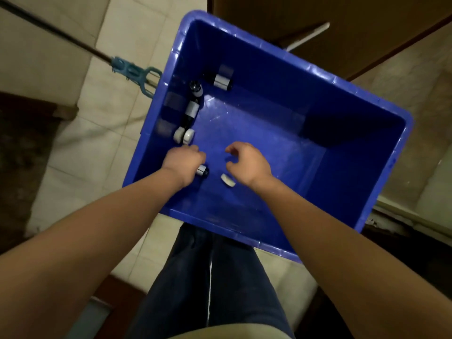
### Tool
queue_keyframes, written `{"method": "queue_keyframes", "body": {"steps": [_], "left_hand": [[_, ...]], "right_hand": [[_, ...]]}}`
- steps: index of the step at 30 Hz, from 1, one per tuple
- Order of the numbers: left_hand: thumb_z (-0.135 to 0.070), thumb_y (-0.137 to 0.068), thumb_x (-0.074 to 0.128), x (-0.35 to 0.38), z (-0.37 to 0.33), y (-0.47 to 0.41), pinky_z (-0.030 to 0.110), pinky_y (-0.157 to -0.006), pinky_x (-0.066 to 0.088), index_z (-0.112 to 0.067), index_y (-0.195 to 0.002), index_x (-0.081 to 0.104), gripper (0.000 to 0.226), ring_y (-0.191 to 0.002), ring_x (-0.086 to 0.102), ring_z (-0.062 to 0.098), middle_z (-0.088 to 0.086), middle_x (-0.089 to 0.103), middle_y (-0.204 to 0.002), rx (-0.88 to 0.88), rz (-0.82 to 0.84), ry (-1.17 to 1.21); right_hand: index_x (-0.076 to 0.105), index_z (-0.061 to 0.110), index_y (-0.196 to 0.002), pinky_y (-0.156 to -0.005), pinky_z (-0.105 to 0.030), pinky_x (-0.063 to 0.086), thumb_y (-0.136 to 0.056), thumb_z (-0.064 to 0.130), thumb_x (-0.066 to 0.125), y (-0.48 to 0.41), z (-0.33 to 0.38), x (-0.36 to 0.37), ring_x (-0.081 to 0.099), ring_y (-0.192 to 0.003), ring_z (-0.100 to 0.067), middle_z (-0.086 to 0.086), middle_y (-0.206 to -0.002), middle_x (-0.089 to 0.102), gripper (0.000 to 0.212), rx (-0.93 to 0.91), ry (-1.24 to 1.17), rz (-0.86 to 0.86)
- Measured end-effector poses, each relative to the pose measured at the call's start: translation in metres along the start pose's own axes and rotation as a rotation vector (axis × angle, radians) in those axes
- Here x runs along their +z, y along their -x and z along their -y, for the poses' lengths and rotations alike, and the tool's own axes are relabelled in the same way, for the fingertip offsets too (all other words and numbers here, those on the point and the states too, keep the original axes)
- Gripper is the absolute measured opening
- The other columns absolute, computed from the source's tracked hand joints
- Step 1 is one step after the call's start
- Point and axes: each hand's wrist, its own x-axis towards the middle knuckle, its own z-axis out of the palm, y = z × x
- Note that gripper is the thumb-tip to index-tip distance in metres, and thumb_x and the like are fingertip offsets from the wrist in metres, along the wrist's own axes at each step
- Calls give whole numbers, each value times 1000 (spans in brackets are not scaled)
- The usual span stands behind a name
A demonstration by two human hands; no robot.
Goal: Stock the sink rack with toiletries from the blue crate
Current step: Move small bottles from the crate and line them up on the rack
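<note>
The blue crate (362, 152) stands on the floor below me, and both my arms reach into it. My left hand (184, 165) is closed over a small dark bottle with a silver band (203, 171) near the crate's left wall. My right hand (247, 162) hovers with curled, parted fingers and holds nothing. A small white jar (228, 180) lies just below that hand. Two white jars (184, 135) and several dark bottles (193, 109) lie along the left wall. Another dark bottle (221, 81) lies farther back. The sink rack is out of sight.
A mop with a teal head (137, 73) and a dark handle leans in from the upper left beside the crate. The floor is pale tile (102, 133). A brown wooden door or cabinet (342, 23) stands behind the crate. My legs in dark trousers (208, 277) are below.
</note>
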Motion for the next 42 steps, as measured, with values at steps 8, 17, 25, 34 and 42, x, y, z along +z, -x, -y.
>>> {"method": "queue_keyframes", "body": {"steps": [8,17,25,34,42], "left_hand": [[-10,-89,55,12,0,-9,34,-75,38,-20,-113,57,26,-106,56,29,6,55,-115,32,21,-97],[-28,-77,74,22,10,-12,34,-79,49,-22,-107,63,32,-95,61,25,3,62,-108,-159,50,609],[-5,-77,79,-5,-1,0,22,-59,53,-11,-99,66,26,-62,57,12,0,61,-79,-352,-73,1420],[-7,-89,66,-18,2,-17,33,-82,57,-8,-121,59,32,-77,59,12,2,58,-102,-445,-271,1640],[-16,-93,63,-21,0,-27,41,-88,55,-7,-122,54,32,-87,61,23,8,60,-105,-473,-343,1648]], "right_hand": [[60,23,-123,-94,-39,50,-87,15,57,-15,-8,7,55,-118,-18,2,-131,58,38,-11,-23,33],[61,21,-121,-87,-34,51,-88,15,56,-26,-3,2,58,-108,-16,2,-125,60,34,-29,-40,32],[58,18,-123,-82,-36,52,-89,14,56,-42,29,-21,57,-96,-16,2,-111,60,34,-83,-82,-26],[45,22,-140,-73,-33,48,-90,20,60,-84,86,-38,56,-87,-15,6,-99,57,52,-210,-109,-128],[53,18,-131,-66,-29,45,-88,23,65,-118,106,-37,62,-97,-22,-3,-110,65,46,-206,36,-138]]}}
